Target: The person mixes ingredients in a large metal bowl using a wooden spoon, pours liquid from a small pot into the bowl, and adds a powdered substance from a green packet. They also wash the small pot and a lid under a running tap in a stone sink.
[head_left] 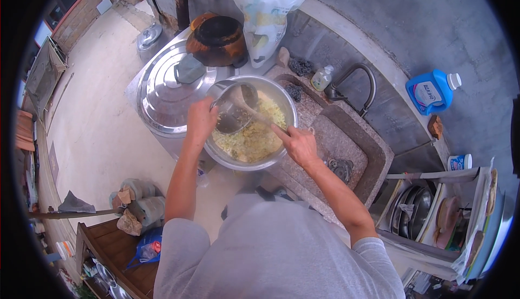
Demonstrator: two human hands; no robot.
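Note:
My left hand (201, 117) is closed on the rim of a small metal bowl (232, 121), tilted over a large metal basin (293, 116). In my right hand (301, 146) is the handle of a wooden spoon (262, 117). The spoon's broad end lies across the mouth of the small bowl; whether it touches the inside, I cannot tell. Yellowish-white, crumbly food (246, 144) covers the bottom of the basin. Haze over the basin blurs some of the detail there.
Left of the basin, a large lidded metal pot (157, 96) carries a grey stone (189, 69). Behind stand a blackened round pot (216, 41) and a white plastic bag (265, 20). A stone sink (346, 136) with a curved faucet (370, 82) lies right. A blue bottle (430, 93) sits on the ledge.

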